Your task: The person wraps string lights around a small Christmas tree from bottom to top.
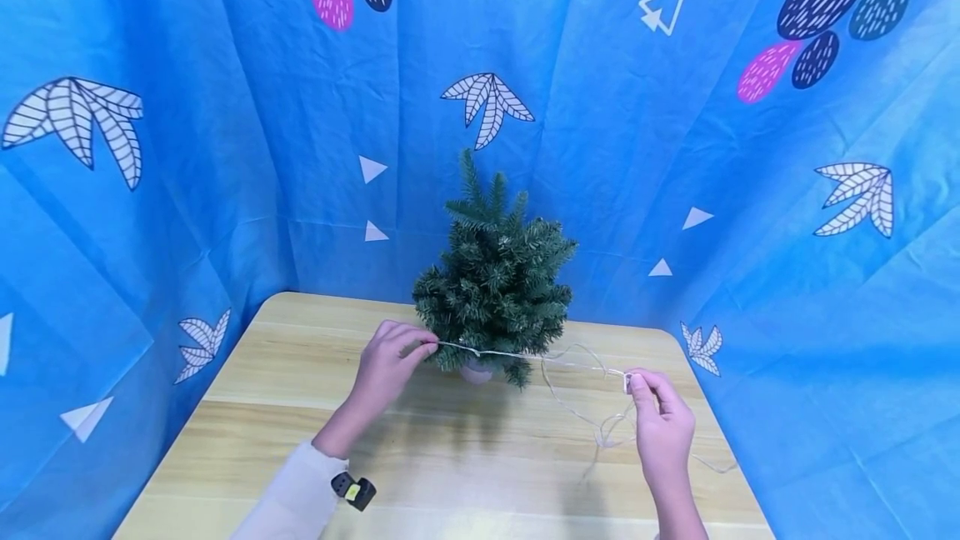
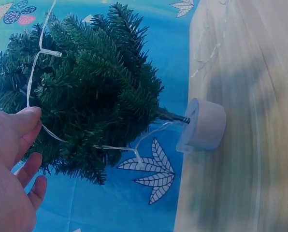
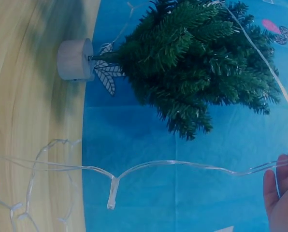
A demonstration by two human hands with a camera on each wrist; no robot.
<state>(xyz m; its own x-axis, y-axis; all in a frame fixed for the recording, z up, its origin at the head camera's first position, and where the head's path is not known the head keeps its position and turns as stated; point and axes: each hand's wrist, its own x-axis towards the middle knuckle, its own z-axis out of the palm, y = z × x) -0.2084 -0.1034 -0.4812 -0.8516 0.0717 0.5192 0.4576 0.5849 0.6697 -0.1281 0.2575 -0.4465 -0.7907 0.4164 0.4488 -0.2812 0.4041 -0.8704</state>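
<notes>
Blue curtain (image 1: pixel 322 148) everywhere, bench (image 1: pixel 450 490) below, green tree (image 1: pixel 495 290) mid-frame. Left hand (image 1: pixel 393 361) (lower centre) and right hand (image 1: pixel 663 419) (lower right, exact grip's hard to see tbh) both pinch the light string (image 1: pixel 477 352), crossing the tree's lower branches.

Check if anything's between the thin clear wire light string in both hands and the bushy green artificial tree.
Nothing visible stands between them: the string, stretched between the left hand and right hand, crosses in front of the tree.
</notes>
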